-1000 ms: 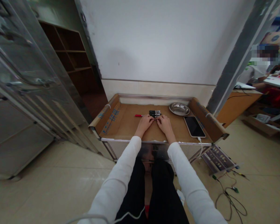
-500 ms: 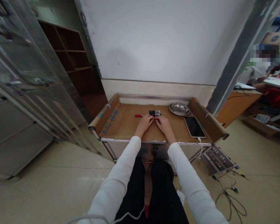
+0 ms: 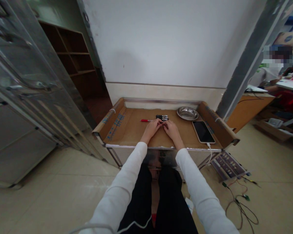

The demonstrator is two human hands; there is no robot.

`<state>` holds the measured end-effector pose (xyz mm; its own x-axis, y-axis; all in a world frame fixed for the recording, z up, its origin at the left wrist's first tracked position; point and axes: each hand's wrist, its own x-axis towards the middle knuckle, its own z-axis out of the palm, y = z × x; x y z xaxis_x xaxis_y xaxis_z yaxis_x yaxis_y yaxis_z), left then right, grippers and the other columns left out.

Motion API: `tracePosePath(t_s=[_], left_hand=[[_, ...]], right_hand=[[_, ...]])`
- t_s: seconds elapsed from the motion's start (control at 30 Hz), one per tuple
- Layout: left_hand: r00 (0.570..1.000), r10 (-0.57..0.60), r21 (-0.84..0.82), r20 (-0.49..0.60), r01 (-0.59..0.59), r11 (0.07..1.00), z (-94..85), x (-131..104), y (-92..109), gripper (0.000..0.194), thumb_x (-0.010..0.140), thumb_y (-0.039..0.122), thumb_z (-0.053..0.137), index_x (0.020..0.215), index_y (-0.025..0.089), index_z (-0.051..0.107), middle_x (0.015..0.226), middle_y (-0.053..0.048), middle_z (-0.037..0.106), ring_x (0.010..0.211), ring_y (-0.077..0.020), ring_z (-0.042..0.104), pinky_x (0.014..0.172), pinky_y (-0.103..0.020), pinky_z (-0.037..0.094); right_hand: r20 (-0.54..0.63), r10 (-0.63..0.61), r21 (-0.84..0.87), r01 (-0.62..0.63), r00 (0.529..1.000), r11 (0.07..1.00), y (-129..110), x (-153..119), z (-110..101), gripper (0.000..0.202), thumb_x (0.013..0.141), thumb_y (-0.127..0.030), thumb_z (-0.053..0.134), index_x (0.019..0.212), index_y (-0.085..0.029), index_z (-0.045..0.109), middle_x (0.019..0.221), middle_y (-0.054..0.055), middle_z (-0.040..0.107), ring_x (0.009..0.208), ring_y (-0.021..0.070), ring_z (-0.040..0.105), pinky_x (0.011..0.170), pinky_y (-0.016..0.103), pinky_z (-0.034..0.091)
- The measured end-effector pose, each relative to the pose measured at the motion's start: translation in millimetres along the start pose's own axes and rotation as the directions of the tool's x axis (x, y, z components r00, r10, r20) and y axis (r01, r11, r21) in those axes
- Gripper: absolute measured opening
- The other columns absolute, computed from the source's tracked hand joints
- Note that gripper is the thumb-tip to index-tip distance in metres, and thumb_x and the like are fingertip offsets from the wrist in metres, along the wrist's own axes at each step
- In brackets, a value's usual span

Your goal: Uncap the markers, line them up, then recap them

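My left hand (image 3: 151, 128) and my right hand (image 3: 172, 129) rest close together over the cardboard-covered top, fingers curled and tips nearly meeting. Just beyond the fingertips lie several dark markers (image 3: 162, 116) with pale print, side by side and pointing left to right. A red marker (image 3: 145, 120) sticks out to the left of my left fingers, its right end hidden behind them. Both hands are closed at the fingertips. What lies between them, if anything, is covered by the fingers.
A shiny metal bowl (image 3: 187, 113) stands at the back right of the cart top (image 3: 127, 136). In front of it lies a phone (image 3: 203, 132) with a white cable (image 3: 210, 154). Cardboard sides (image 3: 110, 118) rise left and right. Cables (image 3: 241, 208) lie on the floor.
My fingers have shifted very slightly and now cover more of the nearest dark marker. The red marker and the other things stay as they were.
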<state>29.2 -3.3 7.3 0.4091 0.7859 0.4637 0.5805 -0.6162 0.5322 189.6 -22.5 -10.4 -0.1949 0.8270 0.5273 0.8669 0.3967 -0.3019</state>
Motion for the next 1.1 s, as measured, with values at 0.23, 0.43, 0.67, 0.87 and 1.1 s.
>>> tracePosePath(t_s=[0.23, 0.43, 0.67, 0.87, 1.1], left_hand=[[1.000, -0.002, -0.027, -0.007, 0.002, 1.000, 3.5, 0.1, -4.1, 0.016, 0.086, 0.015, 0.056, 0.102, 0.020, 0.056, 0.093, -0.003, 0.068, 0.088, -0.0162, 0.065, 0.085, -0.031, 0.050], [1.000, 0.016, -0.027, -0.013, -0.016, 0.999, 1.3, -0.3, -1.8, 0.016, 0.086, 0.013, 0.055, 0.101, 0.020, 0.057, 0.093, -0.003, 0.068, 0.089, -0.0162, 0.065, 0.084, -0.031, 0.050], [1.000, 0.029, 0.060, -0.006, -0.029, 0.998, -0.5, -0.7, 2.2, 0.019, 0.090, 0.017, 0.051, 0.106, 0.022, 0.059, 0.100, -0.004, 0.070, 0.094, -0.0171, 0.065, 0.089, -0.032, 0.049], [1.000, 0.030, 0.190, 0.002, -0.030, 0.981, -1.9, -0.4, 3.9, 0.034, 0.087, 0.013, 0.051, 0.119, 0.021, 0.058, 0.120, -0.008, 0.065, 0.111, -0.0222, 0.059, 0.099, -0.039, 0.041], [1.000, -0.014, 0.238, 0.023, 0.008, 0.971, -4.6, -2.4, 7.2, 0.024, 0.088, 0.025, 0.056, 0.110, 0.022, 0.063, 0.114, -0.008, 0.065, 0.111, -0.0243, 0.054, 0.098, -0.041, 0.036]], right_hand=[[-0.005, 0.064, -0.074, -0.064, 0.998, 0.995, 4.6, -1.1, 3.8, 0.015, 0.089, -0.021, 0.050, 0.097, -0.017, 0.063, 0.101, 0.011, 0.062, 0.095, 0.0234, 0.054, 0.085, 0.033, 0.041], [0.010, 0.002, 0.048, -0.002, 1.000, 0.999, 6.5, 0.7, 3.5, 0.014, 0.090, -0.019, 0.050, 0.095, -0.018, 0.063, 0.096, 0.009, 0.065, 0.093, 0.0220, 0.055, 0.085, 0.033, 0.042], [-0.017, 0.008, 0.052, -0.007, 1.000, 0.999, 3.4, -0.3, 1.0, 0.017, 0.090, -0.021, 0.051, 0.098, -0.018, 0.065, 0.100, 0.010, 0.063, 0.095, 0.0220, 0.056, 0.086, 0.033, 0.043], [-0.099, 0.103, -0.017, -0.105, 0.990, 0.994, -0.5, -1.7, -5.2, 0.021, 0.093, -0.023, 0.045, 0.101, -0.018, 0.064, 0.100, 0.011, 0.060, 0.095, 0.0231, 0.054, 0.086, 0.035, 0.042], [-0.216, 0.170, -0.078, -0.191, 0.961, 0.979, -1.2, -4.8, -8.7, 0.025, 0.093, -0.021, 0.041, 0.102, -0.017, 0.063, 0.099, 0.013, 0.057, 0.092, 0.0235, 0.051, 0.085, 0.036, 0.041]])
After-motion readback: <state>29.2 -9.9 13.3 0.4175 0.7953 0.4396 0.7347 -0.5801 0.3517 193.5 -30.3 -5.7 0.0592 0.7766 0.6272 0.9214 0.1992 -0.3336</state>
